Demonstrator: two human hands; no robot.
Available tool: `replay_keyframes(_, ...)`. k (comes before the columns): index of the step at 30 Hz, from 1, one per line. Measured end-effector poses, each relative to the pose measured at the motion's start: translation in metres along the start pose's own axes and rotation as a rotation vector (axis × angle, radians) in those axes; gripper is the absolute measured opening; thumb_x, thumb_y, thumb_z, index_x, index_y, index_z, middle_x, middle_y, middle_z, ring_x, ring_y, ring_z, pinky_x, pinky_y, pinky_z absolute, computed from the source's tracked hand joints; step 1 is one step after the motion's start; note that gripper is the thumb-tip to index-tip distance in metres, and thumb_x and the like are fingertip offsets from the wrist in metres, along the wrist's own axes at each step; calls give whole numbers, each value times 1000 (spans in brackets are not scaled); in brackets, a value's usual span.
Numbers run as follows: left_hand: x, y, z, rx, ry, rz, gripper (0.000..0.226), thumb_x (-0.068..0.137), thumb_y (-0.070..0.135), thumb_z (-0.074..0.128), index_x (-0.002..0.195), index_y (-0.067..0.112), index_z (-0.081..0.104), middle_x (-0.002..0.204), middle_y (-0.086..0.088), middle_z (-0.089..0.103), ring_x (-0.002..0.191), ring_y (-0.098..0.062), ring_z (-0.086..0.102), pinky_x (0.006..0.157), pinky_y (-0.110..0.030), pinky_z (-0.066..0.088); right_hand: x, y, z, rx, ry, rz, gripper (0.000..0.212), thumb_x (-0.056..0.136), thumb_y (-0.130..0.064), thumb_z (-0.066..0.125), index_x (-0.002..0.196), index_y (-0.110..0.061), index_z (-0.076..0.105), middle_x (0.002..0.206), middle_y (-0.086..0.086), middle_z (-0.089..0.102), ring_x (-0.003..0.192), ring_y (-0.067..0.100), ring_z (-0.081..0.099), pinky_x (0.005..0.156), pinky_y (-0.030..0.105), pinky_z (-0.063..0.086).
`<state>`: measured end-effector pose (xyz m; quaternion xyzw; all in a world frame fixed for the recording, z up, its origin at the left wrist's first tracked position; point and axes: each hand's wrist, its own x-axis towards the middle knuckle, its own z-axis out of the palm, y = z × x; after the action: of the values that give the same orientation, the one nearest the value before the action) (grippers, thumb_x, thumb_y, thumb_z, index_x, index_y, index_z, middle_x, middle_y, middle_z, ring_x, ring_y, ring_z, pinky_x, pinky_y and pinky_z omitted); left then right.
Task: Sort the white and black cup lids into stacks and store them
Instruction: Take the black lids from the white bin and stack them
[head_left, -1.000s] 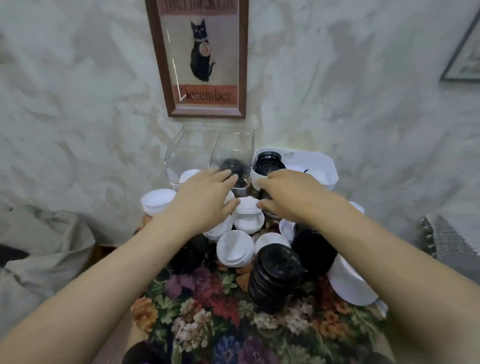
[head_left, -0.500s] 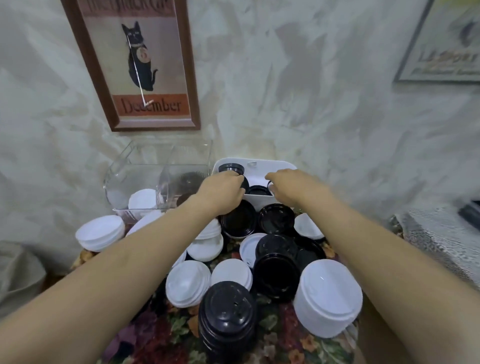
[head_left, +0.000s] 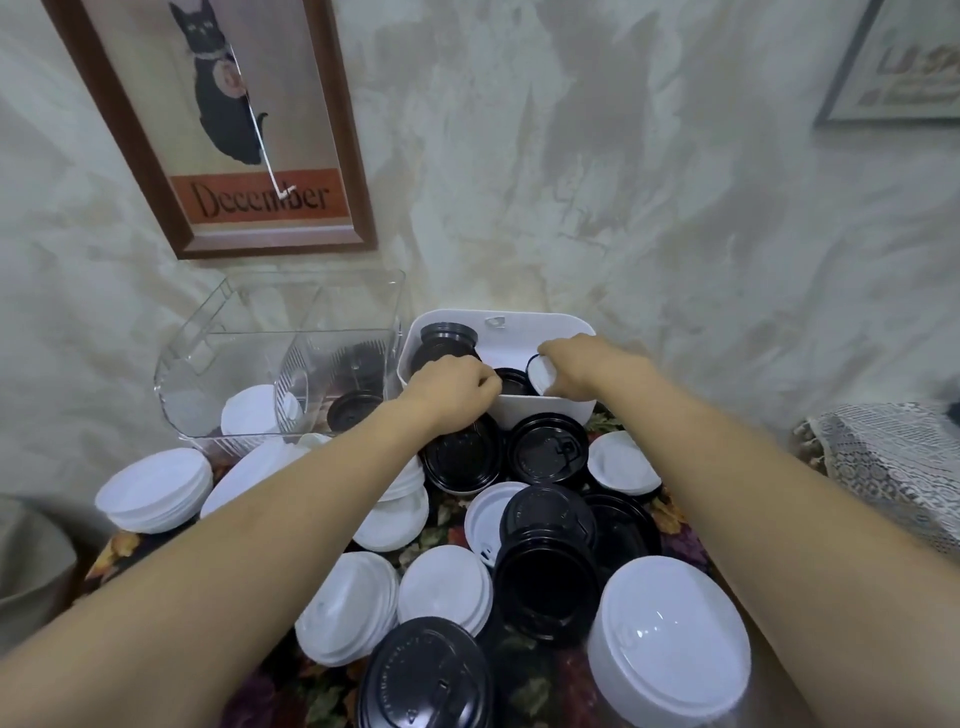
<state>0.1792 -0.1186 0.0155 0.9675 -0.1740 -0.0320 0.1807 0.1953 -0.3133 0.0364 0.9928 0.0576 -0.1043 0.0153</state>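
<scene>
Both hands had left the loose white lids (head_left: 400, 519) at the back of the counter (head_left: 667, 514), where they were a second before, and reached over the near wall of the white bin (head_left: 545, 410). The right hand (head_left: 576, 364) had its fingers (head_left: 556, 348) pinched on a single white lid (head_left: 539, 373), held on edge inside the bin. The left hand (head_left: 452, 387) lay just beside it, fingers curled under at the bin's near rim, close to a black lid (head_left: 511, 382) lying in the bin. Whether they gripped anything could not be told. A black stack (head_left: 447, 338) stood in the bin's back left corner.

The lids were round plastic with raised rims, glossy black or plain white, and some lay upside down. Two bins stood against the wall: the white one and a clear bin (head_left: 291, 312) to its left. The clear bin was split into two compartments, with stored white lids (head_left: 254, 410) in the left and stored black lids (head_left: 358, 408) in the right. On the flowered counter, eight white piles or singles showed, the tall white stack (head_left: 670, 644) nearest on the right. Five black ones showed too, among them the near black stack (head_left: 426, 675). The forearms hid parts of some. Two framed pictures hung on the wall, and the cat picture (head_left: 234, 124) bore the word December.
</scene>
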Motion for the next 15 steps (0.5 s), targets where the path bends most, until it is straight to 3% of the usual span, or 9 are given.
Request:
replay_keyframes(3, -3, 2, 1, -27, 15, -4, 35, 98, 24, 44, 65, 20, 52, 64, -1, 53, 65, -28, 47, 59, -37, 36, 2, 1, -1, 97, 15, -6, 64, 94, -40, 68, 150, -20, 45, 144, 10, 55, 129, 32, 53, 97, 35, 46)
replay_keyframes(5, -3, 2, -1, -56, 21, 7, 30, 100, 25, 47, 94, 25, 76, 86, 0, 72, 81, -28, 62, 71, -39, 51, 0, 2, -4, 227, 44, -35, 76, 88, -44, 75, 153, -24, 41, 148, 8, 53, 133, 31, 50, 98, 34, 43)
replay_keyframes(7, -4, 3, -3, -118, 68, 4, 33, 102, 29, 52, 127, 25, 73, 113, 0, 76, 104, -26, 67, 89, -42, 54, -1, 4, -5, 351, 82, -62, 81, 83, -42, 81, 152, -26, 41, 150, 10, 47, 135, 31, 48, 102, 37, 45)
replay_keyframes(8, -5, 3, -4, -158, 95, -2, 35, 103, 32, 53, 133, 25, 70, 116, 0, 76, 109, -25, 67, 93, -42, 53, -2, 4, -4, 417, 95, -77, 82, 81, -41, 83, 151, -28, 42, 150, 10, 44, 136, 31, 47, 104, 40, 46)
replay_keyframes(11, -8, 4, -2, -324, 160, -21, 38, 99, 41, 53, 131, 29, 71, 101, 2, 77, 103, -23, 69, 90, -39, 54, -11, 3, -5, 559, 133, -116, 83, 77, -37, 87, 148, -30, 44, 145, 10, 42, 134, 29, 46, 105, 44, 45)
replay_keyframes(15, -18, 3, -1, -612, 177, -48, 56, 88, 52, 59, 140, 31, 64, 114, 3, 77, 111, -17, 70, 107, -45, 50, -27, -2, -8, 631, 202, -150, 93, 77, -39, 89, 154, -25, 40, 146, 8, 42, 133, 25, 46, 109, 40, 41)
